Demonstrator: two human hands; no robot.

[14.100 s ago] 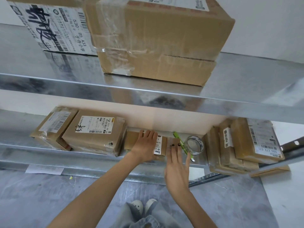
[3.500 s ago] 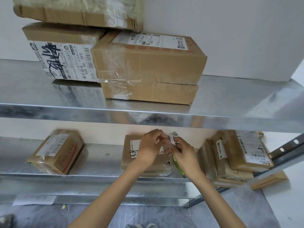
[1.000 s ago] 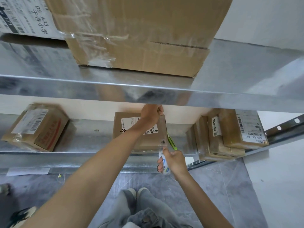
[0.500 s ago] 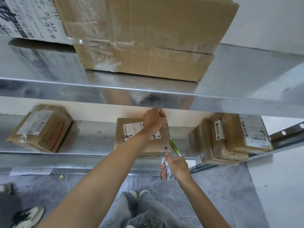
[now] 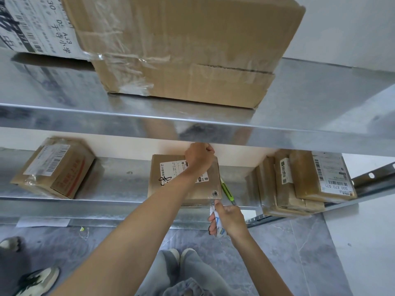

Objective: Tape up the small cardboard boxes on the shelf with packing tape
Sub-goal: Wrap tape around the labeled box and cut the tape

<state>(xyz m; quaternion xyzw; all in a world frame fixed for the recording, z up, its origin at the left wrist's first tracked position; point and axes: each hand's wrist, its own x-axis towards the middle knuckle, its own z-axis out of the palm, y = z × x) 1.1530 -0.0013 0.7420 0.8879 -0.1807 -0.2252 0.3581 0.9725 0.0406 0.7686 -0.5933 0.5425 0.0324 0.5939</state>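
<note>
A small cardboard box (image 5: 206, 189) with a white label lies flat in the middle of the lower metal shelf (image 5: 119, 182). My left hand (image 5: 199, 157) is curled over the box's far edge and holds the tape end there. My right hand (image 5: 229, 218) grips the packing tape roll (image 5: 217, 224) just below the box's front right corner, in front of the shelf lip. Clear tape runs along the box's right side between my two hands. A green utility knife (image 5: 227, 190) lies on the shelf right of the box.
A taped box (image 5: 53, 167) sits at the shelf's left, and a stack of parcels (image 5: 299, 182) at its right end. The upper shelf (image 5: 213, 129) overhangs my left hand and carries a large box (image 5: 181, 45). Another person's shoe (image 5: 36, 280) is on the floor at lower left.
Over the last second my hands have barely moved: the left stays at the box's far edge, the right holds the roll at the front corner. The view has shifted slightly.
</note>
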